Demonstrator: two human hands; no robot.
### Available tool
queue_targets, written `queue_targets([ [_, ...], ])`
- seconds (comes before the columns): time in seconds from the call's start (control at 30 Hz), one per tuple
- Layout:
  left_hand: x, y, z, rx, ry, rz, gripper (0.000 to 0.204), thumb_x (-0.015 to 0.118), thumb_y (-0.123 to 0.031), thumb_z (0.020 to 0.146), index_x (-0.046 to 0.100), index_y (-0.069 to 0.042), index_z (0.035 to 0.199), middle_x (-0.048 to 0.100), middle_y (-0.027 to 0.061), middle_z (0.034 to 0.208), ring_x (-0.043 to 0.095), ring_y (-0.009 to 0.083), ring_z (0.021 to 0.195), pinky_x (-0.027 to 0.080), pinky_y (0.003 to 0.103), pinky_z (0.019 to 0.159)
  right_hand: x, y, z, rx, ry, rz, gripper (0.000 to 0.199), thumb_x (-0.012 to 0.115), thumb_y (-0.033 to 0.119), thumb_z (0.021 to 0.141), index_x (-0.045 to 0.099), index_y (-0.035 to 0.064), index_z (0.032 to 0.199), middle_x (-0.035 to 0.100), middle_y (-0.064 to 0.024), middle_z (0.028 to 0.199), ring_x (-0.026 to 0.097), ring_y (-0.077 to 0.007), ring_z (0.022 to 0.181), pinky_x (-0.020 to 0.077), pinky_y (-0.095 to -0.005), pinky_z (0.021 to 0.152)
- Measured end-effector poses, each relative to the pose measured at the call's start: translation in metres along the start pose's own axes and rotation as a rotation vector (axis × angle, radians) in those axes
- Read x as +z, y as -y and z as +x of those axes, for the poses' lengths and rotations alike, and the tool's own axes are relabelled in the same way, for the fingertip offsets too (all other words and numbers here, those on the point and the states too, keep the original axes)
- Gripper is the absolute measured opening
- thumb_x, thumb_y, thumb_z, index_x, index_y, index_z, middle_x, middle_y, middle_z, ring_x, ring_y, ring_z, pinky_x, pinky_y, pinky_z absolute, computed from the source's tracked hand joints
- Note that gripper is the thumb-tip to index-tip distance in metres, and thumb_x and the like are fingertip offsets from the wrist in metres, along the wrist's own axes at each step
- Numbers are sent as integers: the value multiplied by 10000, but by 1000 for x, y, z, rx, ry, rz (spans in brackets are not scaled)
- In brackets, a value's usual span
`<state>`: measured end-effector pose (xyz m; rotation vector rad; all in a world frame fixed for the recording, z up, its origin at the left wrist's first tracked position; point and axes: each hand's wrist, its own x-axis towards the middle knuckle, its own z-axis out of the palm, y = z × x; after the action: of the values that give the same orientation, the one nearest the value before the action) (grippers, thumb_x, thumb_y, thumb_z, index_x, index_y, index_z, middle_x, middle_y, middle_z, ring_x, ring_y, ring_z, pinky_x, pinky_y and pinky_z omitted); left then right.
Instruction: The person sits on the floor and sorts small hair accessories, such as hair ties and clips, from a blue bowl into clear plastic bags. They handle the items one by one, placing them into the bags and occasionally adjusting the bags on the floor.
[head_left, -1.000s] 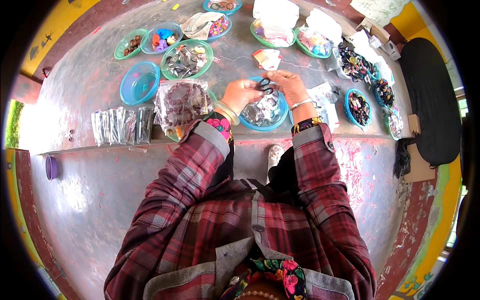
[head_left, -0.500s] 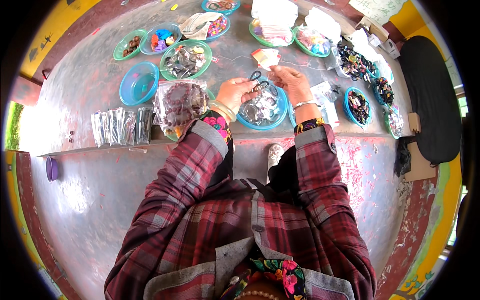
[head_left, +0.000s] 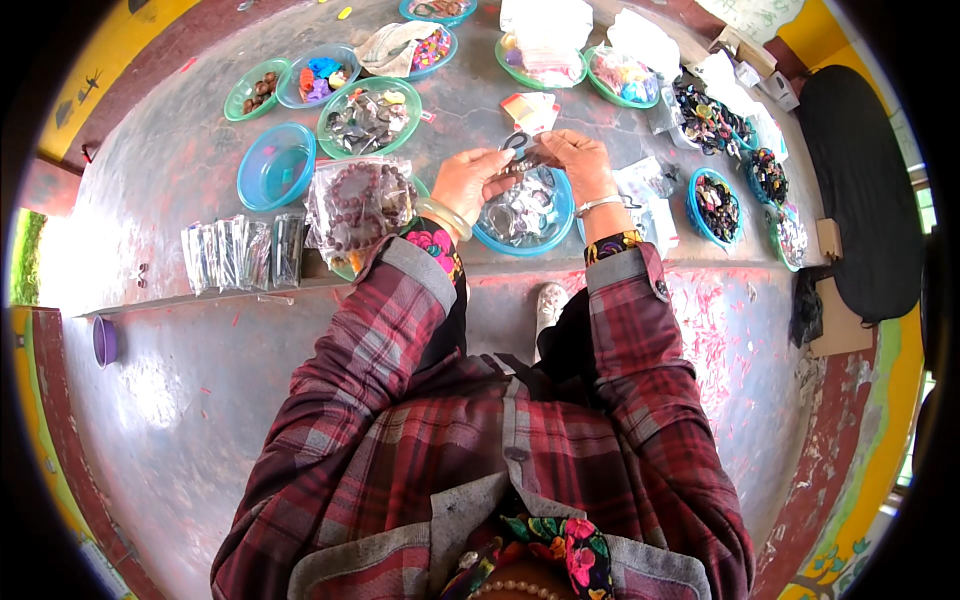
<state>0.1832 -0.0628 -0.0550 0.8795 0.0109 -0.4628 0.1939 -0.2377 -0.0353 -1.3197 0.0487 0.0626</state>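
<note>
My left hand (head_left: 468, 186) pinches a black looped cord (head_left: 516, 143) that looks like a hair tie with small beads along it. Opposite it, my right hand (head_left: 582, 165) has its fingertips closed on the other end of the same cord. Fingers partly cover the beaded part, and its detail is too small to make out. Both hands are over a blue basin (head_left: 522, 252) holding shiny items in clear plastic. Just beyond my fingers lie some orange and cream cards (head_left: 531, 112).
Left of my hands, a clear bag of dark red beads (head_left: 360, 205) rests on a green bowl. Nearby are plastic-wrapped slim packets (head_left: 245, 252), a blue bowl (head_left: 277, 168) and a green bowl of trinkets (head_left: 370, 118). At right stands a blue basket (head_left: 714, 210) of dark accessories.
My right hand has come slightly left and nearer my left hand, and its fingers now close on the cord beside the left fingertips. The bowls and packets stay in place.
</note>
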Motion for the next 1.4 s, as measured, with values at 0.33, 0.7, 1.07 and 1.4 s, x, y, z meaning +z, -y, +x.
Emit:
queue_targets([
  [0.33, -10, -1, -1, -38, -60, 149, 176, 614, -147, 786, 574, -12, 891, 624, 95, 809, 611, 153, 722, 446, 213, 579, -66, 34, -2, -210, -332, -126, 148, 609, 115, 784, 633, -16, 849, 641, -70, 746, 596, -117, 625, 468, -213, 574],
  [0.7, -16, 9, 8, -28, -252, 185, 233, 651, -313, 754, 544, -110, 710, 606, 71, 909, 494, 145, 952, 309, 317, 832, -236, -50, -52, 120, -432, -272, 164, 587, 112, 775, 617, -30, 853, 614, -75, 725, 579, -136, 587, 456, -217, 515],
  [1.07, -34, 15, 13, 82, -431, 42, 196, 608, -241, 780, 525, -93, 682, 611, 75, 870, 538, 161, 904, 365, 285, 769, -282, -91, -5, 147, -56, -2140, 194, 470, 183, 728, 615, 60, 688, 607, -99, 629, 601, -206, 574, 440, -314, 501],
  [1.4, -21, 14, 17, 155, -591, -47, 142, 549, -223, 809, 561, -88, 853, 583, 51, 925, 496, 186, 966, 379, 346, 780, -71, -97, 78, 27, 425, -1994, 288, 547, 280, 702, 655, 49, 837, 627, -165, 852, 604, -285, 831, 477, -368, 747],
])
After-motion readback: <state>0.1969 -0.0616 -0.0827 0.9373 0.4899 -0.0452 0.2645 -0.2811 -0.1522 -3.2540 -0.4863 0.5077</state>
